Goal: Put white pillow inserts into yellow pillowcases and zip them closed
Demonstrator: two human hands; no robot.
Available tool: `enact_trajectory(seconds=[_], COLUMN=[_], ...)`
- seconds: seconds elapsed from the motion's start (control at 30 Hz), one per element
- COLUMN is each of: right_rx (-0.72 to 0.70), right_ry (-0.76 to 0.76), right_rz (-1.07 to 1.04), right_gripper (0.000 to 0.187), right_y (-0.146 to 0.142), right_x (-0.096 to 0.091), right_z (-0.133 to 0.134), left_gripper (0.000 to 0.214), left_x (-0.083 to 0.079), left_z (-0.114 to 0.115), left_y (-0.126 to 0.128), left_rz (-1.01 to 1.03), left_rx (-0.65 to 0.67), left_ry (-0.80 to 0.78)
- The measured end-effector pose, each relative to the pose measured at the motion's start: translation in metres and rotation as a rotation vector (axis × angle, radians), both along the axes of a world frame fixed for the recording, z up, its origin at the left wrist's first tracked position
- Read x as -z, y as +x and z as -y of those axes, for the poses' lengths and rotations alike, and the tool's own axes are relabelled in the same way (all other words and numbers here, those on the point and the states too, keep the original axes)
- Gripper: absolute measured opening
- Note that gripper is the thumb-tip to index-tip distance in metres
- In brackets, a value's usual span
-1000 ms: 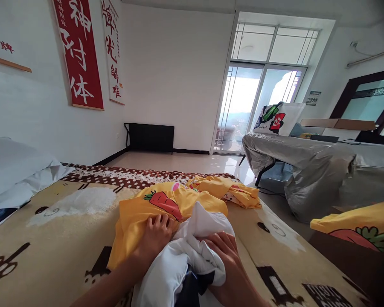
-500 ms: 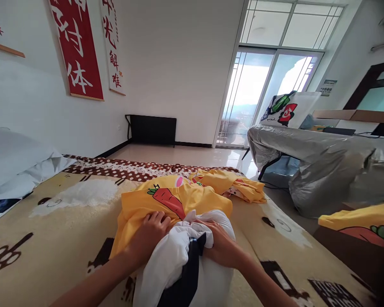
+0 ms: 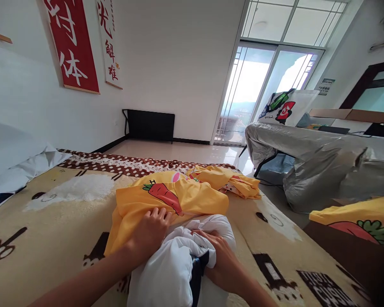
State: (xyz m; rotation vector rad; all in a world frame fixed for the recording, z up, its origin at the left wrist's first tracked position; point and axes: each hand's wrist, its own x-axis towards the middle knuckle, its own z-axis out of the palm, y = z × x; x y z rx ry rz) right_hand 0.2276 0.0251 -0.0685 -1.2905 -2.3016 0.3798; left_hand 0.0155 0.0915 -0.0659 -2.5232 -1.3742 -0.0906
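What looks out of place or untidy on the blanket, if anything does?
Slightly untidy: a yellow cloth lies crumpled beyond the carrot-print fabric, while the blanket around it is spread fairly flat. I see no spill there.

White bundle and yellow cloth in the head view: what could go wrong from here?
The white bundle is bunched up at the right hand, so it might end up lumpy. The yellow cloth, loose and wrinkled under the left hand, could slide on the blanket.
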Motion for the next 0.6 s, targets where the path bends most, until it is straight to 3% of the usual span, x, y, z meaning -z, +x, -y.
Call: enact_trajectory(seconds=[0.17,0.37,0.47,0.6], right_rx=[0.076,0.240,0.226,0.157], right_ry=[0.037,0.011,0.012,0.000], right_rz=[0.126,0.362,0.479,0.562], right_gripper=[0.046,0.036,0.026,0.017], right_y=[-0.008,-0.038,-0.060,-0.090], right_x=[0.002,-0.015,-0.026,-0.031], right_z=[-0.005,-0.023,-0.036,-0.045], left_gripper=[0.049,0.032,0.023,0.024], left_x=[-0.008,-0.021,-0.028,-0.029], left_z=[0.000,0.025,0.027,0.007], left_y=[-0.016,-0.037,-0.042,-0.046], left_rz=[0.054,0.091,0.102,0.310], left_rx=[-0.086,-0.209,-0.283,-0.356], left_ry=[-0.086,-0.064,-0.128,-0.171])
